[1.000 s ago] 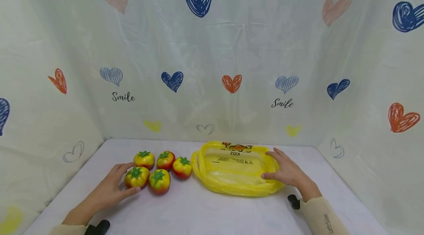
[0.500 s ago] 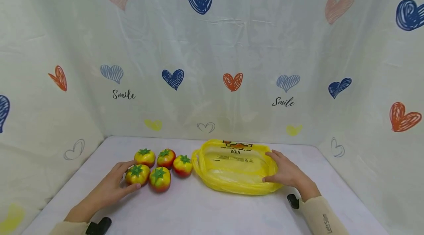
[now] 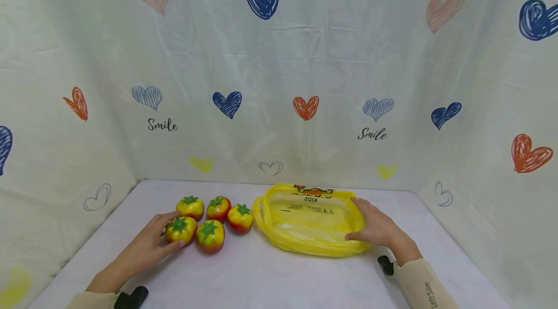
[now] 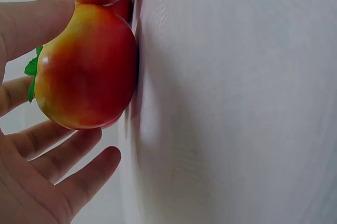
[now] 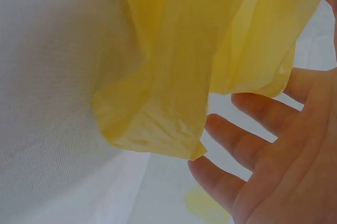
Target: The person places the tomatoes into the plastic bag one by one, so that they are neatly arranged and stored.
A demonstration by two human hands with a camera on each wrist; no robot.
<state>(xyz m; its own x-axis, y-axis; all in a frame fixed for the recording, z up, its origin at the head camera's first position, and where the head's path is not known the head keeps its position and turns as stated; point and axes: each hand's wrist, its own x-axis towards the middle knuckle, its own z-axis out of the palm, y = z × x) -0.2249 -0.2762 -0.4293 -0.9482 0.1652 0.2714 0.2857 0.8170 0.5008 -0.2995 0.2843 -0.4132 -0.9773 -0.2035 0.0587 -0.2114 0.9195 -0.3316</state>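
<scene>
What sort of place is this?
Probably a small booth set up for filming or a demonstration, though I can't be sure: a heart-printed curtain surrounds a white table at the back and sides, with fruits and a bag on top.

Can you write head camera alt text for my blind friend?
A left hand curves around the front-left of five red-and-yellow fruits; a right hand is at the right edge of a yellow plastic bag on a white table. Behind hangs a heart-printed curtain.
</scene>
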